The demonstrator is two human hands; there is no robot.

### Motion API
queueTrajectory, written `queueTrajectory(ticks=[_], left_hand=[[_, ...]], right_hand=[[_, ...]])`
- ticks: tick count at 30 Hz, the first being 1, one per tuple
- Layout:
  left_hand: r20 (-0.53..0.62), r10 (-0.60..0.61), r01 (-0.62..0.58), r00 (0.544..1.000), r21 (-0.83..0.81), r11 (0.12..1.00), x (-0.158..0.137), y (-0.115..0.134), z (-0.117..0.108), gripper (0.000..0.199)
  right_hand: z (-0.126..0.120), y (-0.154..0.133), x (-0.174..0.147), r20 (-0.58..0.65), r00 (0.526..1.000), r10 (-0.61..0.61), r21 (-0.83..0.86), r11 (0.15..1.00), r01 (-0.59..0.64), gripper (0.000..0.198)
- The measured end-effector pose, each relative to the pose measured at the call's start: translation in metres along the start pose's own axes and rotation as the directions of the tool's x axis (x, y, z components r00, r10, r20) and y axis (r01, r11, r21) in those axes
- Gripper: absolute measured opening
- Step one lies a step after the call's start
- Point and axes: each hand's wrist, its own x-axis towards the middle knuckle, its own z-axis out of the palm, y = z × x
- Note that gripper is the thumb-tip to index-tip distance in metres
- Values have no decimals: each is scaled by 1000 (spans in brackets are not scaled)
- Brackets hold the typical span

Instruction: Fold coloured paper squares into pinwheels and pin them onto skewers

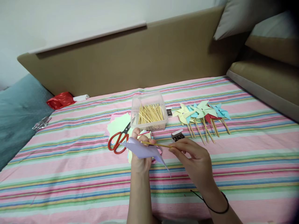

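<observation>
My left hand is closed on a purple paper pinwheel, its blades partly covering the palm. A thin wooden stick runs from behind the paper to my right hand, which pinches its far end between thumb and fingers. The stick's other end meets the pinwheel near my left fingers; whether it is joined there I cannot tell. Just beyond my right hand sits a small open box of dark pins. Red-handled scissors lie left of my left hand on pale paper sheets.
A clear plastic tub of wooden sticks stands ahead. Several finished pinwheels lie to the right. At the far left are a red plastic bag and a small clear packet. Striped cloth covers the surface; cushions stand at right.
</observation>
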Motion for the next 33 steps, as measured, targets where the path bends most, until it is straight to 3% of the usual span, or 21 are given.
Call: queueTrajectory(ticks=[15, 26, 33], left_hand=[[-39, 19, -20, 999, -25, 999, 0, 0, 5, 40], [-41, 26, -27, 999, -43, 999, -2, -3, 3, 40], [-110, 65, -70, 992, -45, 997, -3, -15, -6, 39]], right_hand=[[1, -2, 0, -37, 983, -181, -92, 980, 177, 16], [2, -3, 0, -57, 977, -206, -86, 976, 201, 19], [3, -4, -2, -55, 981, -188, -80, 980, 184, 19]])
